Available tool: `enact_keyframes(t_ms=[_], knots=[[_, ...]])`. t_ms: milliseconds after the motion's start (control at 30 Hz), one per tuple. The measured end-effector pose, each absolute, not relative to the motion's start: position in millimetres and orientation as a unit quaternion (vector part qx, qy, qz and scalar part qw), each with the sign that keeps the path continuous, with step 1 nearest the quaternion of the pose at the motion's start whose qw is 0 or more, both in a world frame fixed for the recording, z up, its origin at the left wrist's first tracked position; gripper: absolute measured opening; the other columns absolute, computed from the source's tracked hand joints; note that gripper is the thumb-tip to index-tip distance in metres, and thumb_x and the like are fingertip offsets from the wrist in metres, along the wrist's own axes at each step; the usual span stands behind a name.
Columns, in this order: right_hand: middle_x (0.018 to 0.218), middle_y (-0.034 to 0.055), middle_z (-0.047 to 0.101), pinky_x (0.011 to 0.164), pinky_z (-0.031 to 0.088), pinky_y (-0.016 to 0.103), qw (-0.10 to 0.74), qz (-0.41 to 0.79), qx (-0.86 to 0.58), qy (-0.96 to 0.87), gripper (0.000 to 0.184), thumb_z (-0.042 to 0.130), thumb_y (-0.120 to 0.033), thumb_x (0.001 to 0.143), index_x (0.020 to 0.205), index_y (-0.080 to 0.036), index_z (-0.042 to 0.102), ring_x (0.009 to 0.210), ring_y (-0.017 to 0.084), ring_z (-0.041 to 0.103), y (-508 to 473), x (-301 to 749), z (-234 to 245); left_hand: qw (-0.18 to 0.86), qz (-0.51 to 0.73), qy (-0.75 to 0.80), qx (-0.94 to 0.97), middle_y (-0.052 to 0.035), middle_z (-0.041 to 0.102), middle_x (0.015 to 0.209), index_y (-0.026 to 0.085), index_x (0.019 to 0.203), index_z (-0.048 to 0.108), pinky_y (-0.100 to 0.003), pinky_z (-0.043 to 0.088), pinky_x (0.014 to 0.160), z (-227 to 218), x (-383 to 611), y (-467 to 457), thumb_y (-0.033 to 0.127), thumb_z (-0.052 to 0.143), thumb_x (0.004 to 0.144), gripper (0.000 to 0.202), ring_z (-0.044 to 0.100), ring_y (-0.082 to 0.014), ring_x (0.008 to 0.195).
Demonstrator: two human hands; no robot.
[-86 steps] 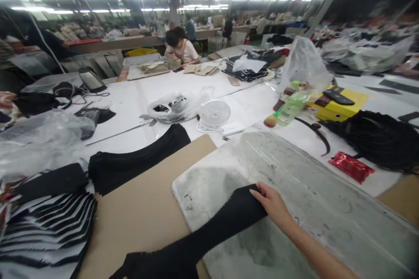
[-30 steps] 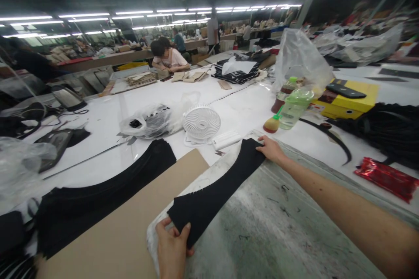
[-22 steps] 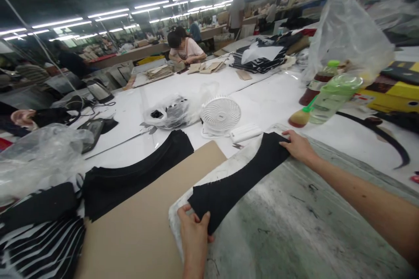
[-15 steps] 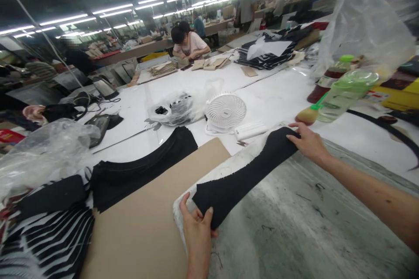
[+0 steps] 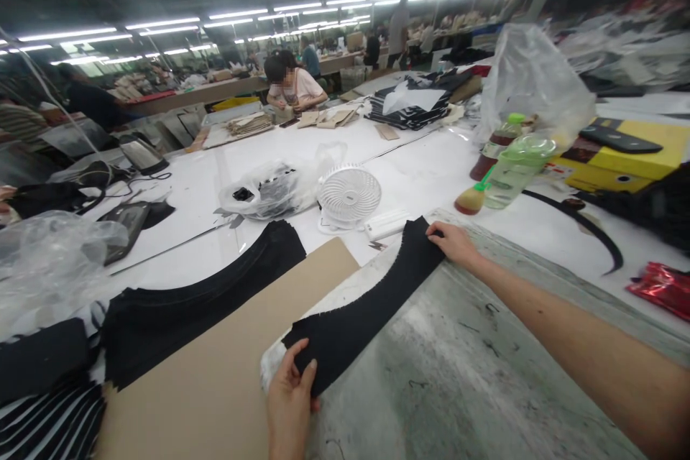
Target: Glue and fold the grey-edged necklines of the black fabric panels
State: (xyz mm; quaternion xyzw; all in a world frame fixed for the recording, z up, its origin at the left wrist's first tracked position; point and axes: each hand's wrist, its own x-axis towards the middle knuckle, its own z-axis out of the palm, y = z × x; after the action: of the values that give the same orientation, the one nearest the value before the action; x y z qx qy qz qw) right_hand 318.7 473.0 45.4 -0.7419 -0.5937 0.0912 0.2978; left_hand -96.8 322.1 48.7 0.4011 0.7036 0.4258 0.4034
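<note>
A curved black fabric piece (image 5: 366,309) with a frayed upper edge stretches diagonally over a pale, stained board (image 5: 431,374). My left hand (image 5: 291,392) grips its lower left end, thumb and index finger on top. At the upper right end, my right hand (image 5: 456,241) pinches the edge, fingers bent. Left of the board lies a tan cardboard sheet (image 5: 226,345). A stack of similar black pieces (image 5: 199,302) rests along the cardboard's far edge.
Beyond the board stand a small white fan (image 5: 349,195), a plastic bag (image 5: 269,190), a brush bottle (image 5: 471,198), a green-lidded container (image 5: 512,172) and a yellow box (image 5: 619,158). Striped fabric (image 5: 54,417) lies at lower left. A person (image 5: 302,90) sits across the table.
The view has swung right, so things appear further left. The fabric now lies flatter on the board, its right end lowered, with both hands still on its ends.
</note>
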Motion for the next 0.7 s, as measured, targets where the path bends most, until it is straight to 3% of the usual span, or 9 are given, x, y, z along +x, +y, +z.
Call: enact_keyframes(t_ms=[100,267,700], knots=[[0.083,0.0015,0.069,0.071,0.041,0.029,0.274,0.084,-0.751,-0.595,0.011,0.057,-0.018,0.075,0.080,-0.023,0.064,0.079,0.020,0.060,470.5,317.2,33.7,0.453,0.377,0.700,0.403,0.0078,0.035,0.064,0.018,0.111,0.064,-0.026,0.040,0.037,34.7,-100.8,323.9,0.057,0.064,0.067,0.059,0.044,-0.0089,0.038],[0.088,0.0014,0.069,0.078,0.041,0.029,0.250,0.078,-0.746,-0.613,0.014,0.055,-0.014,0.077,0.083,-0.023,0.064,0.085,0.020,0.061,468.4,319.3,34.7,0.452,0.339,0.709,0.422,0.0087,0.037,0.060,0.017,0.113,0.062,-0.030,0.041,0.039,33.4,-107.8,328.4,0.060,0.061,0.066,0.064,0.049,-0.0129,0.035],[0.083,-0.0001,0.069,0.076,0.043,0.028,0.280,0.096,-0.748,-0.594,0.014,0.054,-0.015,0.075,0.081,-0.023,0.065,0.078,0.017,0.061,466.8,319.2,45.8,0.469,0.353,0.701,0.404,0.0110,0.033,0.056,0.014,0.108,0.062,-0.027,0.037,0.036,45.7,-105.4,329.9,0.062,0.068,0.058,0.069,0.043,-0.0106,0.034]])
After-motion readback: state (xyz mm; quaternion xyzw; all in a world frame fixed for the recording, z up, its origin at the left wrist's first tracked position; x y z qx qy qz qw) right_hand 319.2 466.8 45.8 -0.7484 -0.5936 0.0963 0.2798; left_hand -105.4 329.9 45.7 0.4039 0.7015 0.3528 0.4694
